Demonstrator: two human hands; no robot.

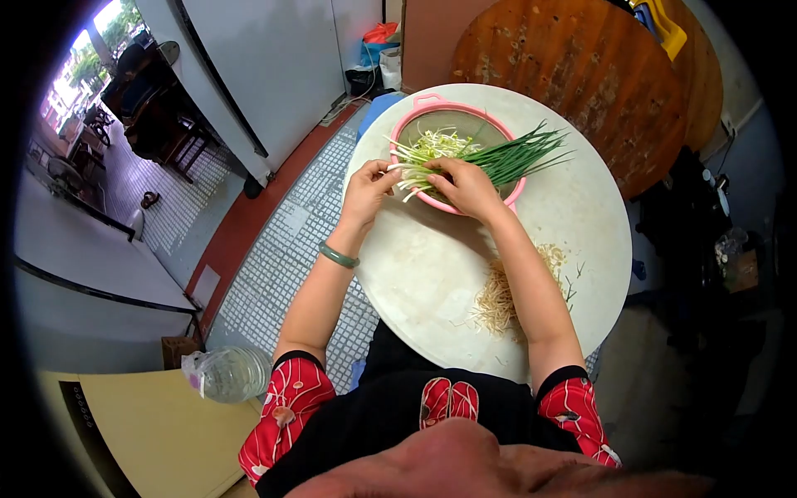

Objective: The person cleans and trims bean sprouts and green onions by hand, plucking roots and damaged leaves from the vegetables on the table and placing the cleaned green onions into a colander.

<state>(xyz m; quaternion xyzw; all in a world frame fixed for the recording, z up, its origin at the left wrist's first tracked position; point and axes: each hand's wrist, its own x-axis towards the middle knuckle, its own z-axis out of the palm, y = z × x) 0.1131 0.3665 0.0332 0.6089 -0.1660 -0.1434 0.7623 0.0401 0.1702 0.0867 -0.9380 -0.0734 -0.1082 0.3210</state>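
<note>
A pink-rimmed colander stands on the far part of the round table. In it lie long spring onions, green tops over the right rim and white ends towards the left, beside a pale heap of white-stemmed greens. My right hand is closed over the white-stem part of the bunch, its palm above the near rim. At the left rim, my left hand pinches at the white stem ends with thumb and fingers; the fingertips are partly hidden. A green bangle circles my left wrist.
Pale root trimmings lie on the white round table under my right forearm. Wooden round tabletops lean behind. A large clear plastic bottle stands at lower left, and bags sit by the far wall.
</note>
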